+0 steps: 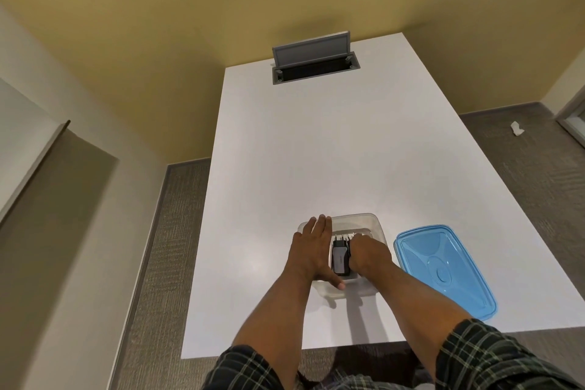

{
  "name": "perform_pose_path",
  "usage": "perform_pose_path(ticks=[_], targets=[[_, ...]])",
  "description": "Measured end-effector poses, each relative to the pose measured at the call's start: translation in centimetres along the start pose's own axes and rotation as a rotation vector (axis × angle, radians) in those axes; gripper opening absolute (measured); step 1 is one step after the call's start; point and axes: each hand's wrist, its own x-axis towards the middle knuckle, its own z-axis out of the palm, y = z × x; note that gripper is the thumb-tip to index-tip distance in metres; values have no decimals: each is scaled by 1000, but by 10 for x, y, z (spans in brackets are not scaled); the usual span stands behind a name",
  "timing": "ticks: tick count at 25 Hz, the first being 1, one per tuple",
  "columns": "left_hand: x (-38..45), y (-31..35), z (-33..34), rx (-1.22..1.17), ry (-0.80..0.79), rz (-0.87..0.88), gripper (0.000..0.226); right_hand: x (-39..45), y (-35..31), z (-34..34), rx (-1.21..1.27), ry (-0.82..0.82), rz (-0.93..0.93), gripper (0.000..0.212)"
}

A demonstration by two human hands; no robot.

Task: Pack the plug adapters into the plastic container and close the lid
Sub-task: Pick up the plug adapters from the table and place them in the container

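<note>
A clear plastic container point(364, 220) stands near the front of the white table point(316, 152). Inside it lie plug adapters point(340, 258), black and grey, prongs pointing away from me. My left hand point(311, 250) lies flat along the container's left rim, fingers stretched out and thumb at the near wall. My right hand point(368, 255) is curled inside the container over the adapters on the right; what its fingers grip is hidden. The blue lid point(443, 269) lies flat on the table to the right of the container.
An open grey cable hatch point(313, 63) is set in the table's far end. The table's front edge runs just below my forearms. Grey carpet surrounds the table, with a scrap of white paper point(517, 128) on the floor at right.
</note>
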Motion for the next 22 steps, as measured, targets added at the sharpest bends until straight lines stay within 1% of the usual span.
perform_pose_path(ticks=[5, 8, 10, 12, 14, 16, 17, 18, 20, 22], targets=[[2, 2, -3, 24, -12, -11, 160, -4, 0, -7, 17, -5, -44, 33], [1, 6, -8, 86, -39, -14, 159, -7, 3, -14, -61, 28, -90, 30], [2, 12, -13, 157, -61, 0, 157, -7, 5, -21, -137, 126, -143, 25], [5, 22, -18, 244, -68, 14, 157, -7, 6, -30, -158, 240, -192, 25], [8, 31, -24, 308, -76, 14, 160, -7, 9, -43, -115, 352, -210, 27], [11, 38, -28, 294, -63, 25, 161, -8, 19, -55, -46, 458, -182, 32], [13, 41, -30, 264, -45, 45, 156, -9, 27, -60, -14, 508, -155, 35], [15, 45, -31, 238, -15, 78, 146, -10, 37, -64, 26, 548, -121, 35], [20, 57, -31, 233, 88, 178, 117, -11, 62, -66, 134, 598, -17, 29], [25, 75, -28, 226, 160, 284, 95, -12, 92, -62, 236, 612, 112, 22]])
